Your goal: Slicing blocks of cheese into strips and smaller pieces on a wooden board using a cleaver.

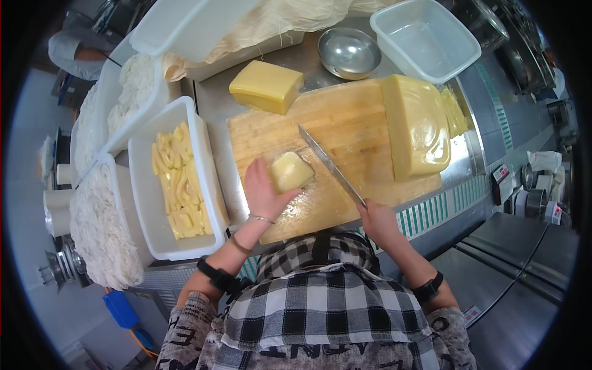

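On a wooden cutting board (342, 115) lies a small pale-yellow block (291, 171), glossy on top. My left hand (264, 189) rests against its left and lower side, thumb spread from the fingers. My right hand (380, 222) grips the handle of a long knife (330, 166), whose blade slants up and left over the board, to the right of the block and apart from it. A large yellow slab (416, 129) sits on the board's right end. Another yellow block (266, 85) stands at the board's upper left edge.
Left of the board, a white plastic tub (217, 199) holds many yellow strips (182, 180). Further left are tubs of white shredded or noodle-like material (104, 222). A metal bowl (350, 53) and a translucent plastic tub (425, 39) stand beyond the board. Another person's arm (88, 53) shows upper left.
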Action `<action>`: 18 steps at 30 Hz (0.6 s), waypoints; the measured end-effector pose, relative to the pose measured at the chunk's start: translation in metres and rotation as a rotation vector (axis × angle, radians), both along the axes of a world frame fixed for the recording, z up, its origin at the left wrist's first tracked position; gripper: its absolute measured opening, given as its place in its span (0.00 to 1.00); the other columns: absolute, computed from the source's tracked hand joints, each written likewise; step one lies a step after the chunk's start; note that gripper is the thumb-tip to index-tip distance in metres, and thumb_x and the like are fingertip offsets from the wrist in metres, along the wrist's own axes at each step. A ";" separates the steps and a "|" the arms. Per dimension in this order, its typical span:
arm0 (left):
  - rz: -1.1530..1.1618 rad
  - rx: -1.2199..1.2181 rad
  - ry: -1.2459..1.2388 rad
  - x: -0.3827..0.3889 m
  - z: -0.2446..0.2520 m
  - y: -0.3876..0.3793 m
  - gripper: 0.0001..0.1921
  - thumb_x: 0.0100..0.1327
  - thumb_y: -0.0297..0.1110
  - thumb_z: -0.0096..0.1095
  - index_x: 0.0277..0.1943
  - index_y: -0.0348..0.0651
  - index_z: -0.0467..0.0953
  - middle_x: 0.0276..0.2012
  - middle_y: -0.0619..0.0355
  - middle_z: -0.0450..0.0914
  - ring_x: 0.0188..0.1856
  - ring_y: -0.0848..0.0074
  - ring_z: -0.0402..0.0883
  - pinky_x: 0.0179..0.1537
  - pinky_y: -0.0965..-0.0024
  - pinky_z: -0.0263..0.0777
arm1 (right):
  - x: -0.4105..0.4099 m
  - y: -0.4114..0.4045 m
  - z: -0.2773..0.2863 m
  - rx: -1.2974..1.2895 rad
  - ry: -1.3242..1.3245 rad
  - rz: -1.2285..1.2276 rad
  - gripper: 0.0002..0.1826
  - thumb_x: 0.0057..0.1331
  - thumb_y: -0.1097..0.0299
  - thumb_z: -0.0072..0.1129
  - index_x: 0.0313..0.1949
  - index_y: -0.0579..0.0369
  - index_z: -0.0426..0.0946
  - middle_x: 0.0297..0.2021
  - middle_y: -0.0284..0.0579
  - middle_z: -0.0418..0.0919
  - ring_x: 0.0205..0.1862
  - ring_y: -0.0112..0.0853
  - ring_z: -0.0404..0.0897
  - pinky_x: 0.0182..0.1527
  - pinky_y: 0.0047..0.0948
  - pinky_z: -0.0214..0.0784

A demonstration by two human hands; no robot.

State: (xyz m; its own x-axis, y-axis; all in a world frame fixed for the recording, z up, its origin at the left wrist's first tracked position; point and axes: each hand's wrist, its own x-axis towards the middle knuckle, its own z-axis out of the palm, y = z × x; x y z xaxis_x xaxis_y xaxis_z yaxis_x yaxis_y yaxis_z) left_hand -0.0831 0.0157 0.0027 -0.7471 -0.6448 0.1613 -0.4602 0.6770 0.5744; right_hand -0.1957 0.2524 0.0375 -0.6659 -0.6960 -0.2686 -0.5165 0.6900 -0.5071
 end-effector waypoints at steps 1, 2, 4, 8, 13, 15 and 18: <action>-0.084 -0.113 -0.082 -0.010 0.003 0.004 0.49 0.33 0.46 0.74 0.58 0.34 0.56 0.50 0.44 0.65 0.53 0.56 0.63 0.52 0.51 0.56 | 0.000 -0.003 0.000 0.010 -0.004 0.010 0.12 0.63 0.63 0.43 0.30 0.60 0.69 0.18 0.56 0.73 0.23 0.51 0.74 0.28 0.45 0.65; -0.169 -0.225 -0.164 -0.019 0.004 0.007 0.53 0.30 0.47 0.75 0.60 0.35 0.52 0.51 0.44 0.63 0.54 0.53 0.61 0.53 0.49 0.54 | 0.000 -0.005 -0.001 0.021 -0.008 0.019 0.13 0.63 0.63 0.42 0.30 0.60 0.69 0.18 0.57 0.73 0.24 0.51 0.74 0.28 0.46 0.65; -0.224 -0.276 -0.220 -0.030 0.002 0.012 0.53 0.31 0.45 0.74 0.60 0.36 0.52 0.49 0.45 0.63 0.52 0.54 0.62 0.52 0.50 0.55 | 0.002 -0.006 -0.007 0.019 -0.016 0.006 0.13 0.63 0.63 0.42 0.30 0.60 0.69 0.18 0.57 0.73 0.24 0.51 0.74 0.29 0.46 0.65; -0.312 -0.226 -0.303 -0.039 -0.009 0.006 0.49 0.34 0.41 0.70 0.61 0.36 0.51 0.47 0.46 0.64 0.50 0.56 0.63 0.52 0.55 0.56 | 0.006 -0.005 -0.016 0.052 -0.034 -0.046 0.13 0.63 0.62 0.42 0.29 0.60 0.68 0.18 0.57 0.73 0.24 0.52 0.74 0.29 0.47 0.65; -0.238 -0.165 -0.170 -0.035 -0.019 0.003 0.47 0.36 0.38 0.68 0.61 0.35 0.51 0.45 0.46 0.65 0.47 0.56 0.64 0.48 0.56 0.59 | 0.008 -0.005 -0.016 0.077 -0.055 -0.059 0.13 0.63 0.62 0.43 0.30 0.60 0.68 0.18 0.57 0.73 0.24 0.52 0.74 0.28 0.47 0.65; -0.218 -0.139 -0.167 -0.035 -0.018 0.004 0.47 0.36 0.39 0.68 0.61 0.35 0.51 0.46 0.45 0.65 0.48 0.56 0.64 0.48 0.56 0.59 | 0.007 -0.005 -0.015 0.087 -0.060 -0.066 0.13 0.62 0.62 0.43 0.30 0.60 0.68 0.18 0.57 0.73 0.24 0.51 0.74 0.28 0.47 0.65; -0.254 -0.344 -0.130 -0.033 -0.014 0.005 0.42 0.41 0.40 0.67 0.59 0.35 0.55 0.48 0.43 0.64 0.49 0.55 0.65 0.49 0.57 0.60 | 0.006 -0.005 -0.008 0.060 -0.052 -0.055 0.12 0.62 0.62 0.44 0.31 0.59 0.68 0.18 0.57 0.72 0.24 0.52 0.74 0.28 0.47 0.65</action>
